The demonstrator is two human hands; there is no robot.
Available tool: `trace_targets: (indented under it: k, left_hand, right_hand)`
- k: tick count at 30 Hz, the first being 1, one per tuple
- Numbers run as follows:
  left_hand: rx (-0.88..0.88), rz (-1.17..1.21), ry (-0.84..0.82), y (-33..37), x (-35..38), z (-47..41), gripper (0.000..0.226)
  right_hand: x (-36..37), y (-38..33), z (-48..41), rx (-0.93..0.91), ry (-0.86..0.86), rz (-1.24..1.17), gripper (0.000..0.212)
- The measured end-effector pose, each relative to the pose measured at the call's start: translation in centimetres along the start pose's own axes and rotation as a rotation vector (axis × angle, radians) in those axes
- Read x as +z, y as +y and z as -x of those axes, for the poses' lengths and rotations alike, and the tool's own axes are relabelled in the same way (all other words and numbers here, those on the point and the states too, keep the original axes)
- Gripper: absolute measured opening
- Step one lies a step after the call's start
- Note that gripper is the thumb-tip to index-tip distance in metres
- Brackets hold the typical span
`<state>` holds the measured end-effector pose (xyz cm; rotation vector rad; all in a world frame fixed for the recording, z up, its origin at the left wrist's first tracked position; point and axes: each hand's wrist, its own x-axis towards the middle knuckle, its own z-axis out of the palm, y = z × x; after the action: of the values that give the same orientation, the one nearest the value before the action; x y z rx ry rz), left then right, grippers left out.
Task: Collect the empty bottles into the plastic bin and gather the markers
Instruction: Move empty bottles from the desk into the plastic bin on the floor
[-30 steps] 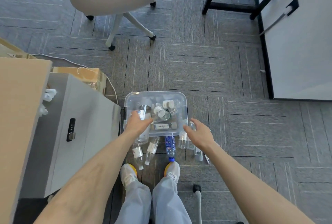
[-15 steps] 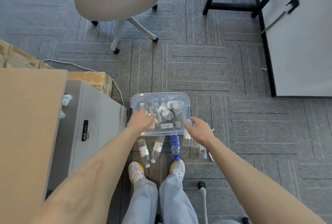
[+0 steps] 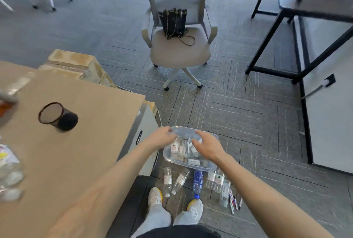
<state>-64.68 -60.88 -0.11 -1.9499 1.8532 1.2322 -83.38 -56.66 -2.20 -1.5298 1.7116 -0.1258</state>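
Note:
A clear plastic bin sits on the carpet beside a grey cabinet, with several empty bottles inside. My left hand hovers at the bin's far left corner, fingers loosely bent and holding nothing. My right hand is spread palm-down over the middle of the bin. Motion blur hides whether either hand touches the rim. In front of the bin lie several clear bottles and a blue-labelled bottle. Several markers lie on the floor to their right. My shoes stand just behind the bottles.
A wooden desk on the left holds a black mesh cup and blurred bottles. The grey cabinet stands under the desk. Ahead is an office chair with a black bag. A black-legged table and a white cabinet stand right.
The view has tilted up, bringing the desk top and chair into sight. My left hand released a bottle into the bin. My right hand moved from the bin's front right corner to over its middle.

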Motion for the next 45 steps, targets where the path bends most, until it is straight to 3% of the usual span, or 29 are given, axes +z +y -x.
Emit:
trace_targets:
  k: [7, 15, 20, 28, 40, 45]
  left_hand:
    - [-0.097, 0.091, 0.207, -7.5, -5.1, 8.6, 0.047]
    - [-0.285, 0.298, 0.392, -22.7, -7.0, 18.4, 0.05]
    - [-0.429, 0.444, 0.463, -34.2, -6.3, 24.8, 0.05]
    - [-0.562, 0.612, 0.604, -47.7, -6.1, 30.6, 0.038]
    - [-0.838, 0.872, 0.748, -56.6, -8.3, 28.5, 0.091]
    - [-1.047, 1.172, 0.868, -60.2, -10.5, 23.3, 0.123]
  right_hand:
    - [0.8, -10.0, 0.5, -0.375, 0.034, 0.237, 0.055]
    - [10.6, -23.4, 2.2, -0.613, -0.146, 0.401, 0.055]
    - [20.4, -31.4, 4.8, -0.656, -0.306, 0.425, 0.054]
    - [30.8, -41.4, 7.7, -0.672, -0.349, 0.445, 0.053]
    - [35.1, -51.3, 4.6, -0.797, -0.43, 0.398, 0.048]
    - [35.3, -51.9, 1.7, -0.85, -0.46, 0.32, 0.046]
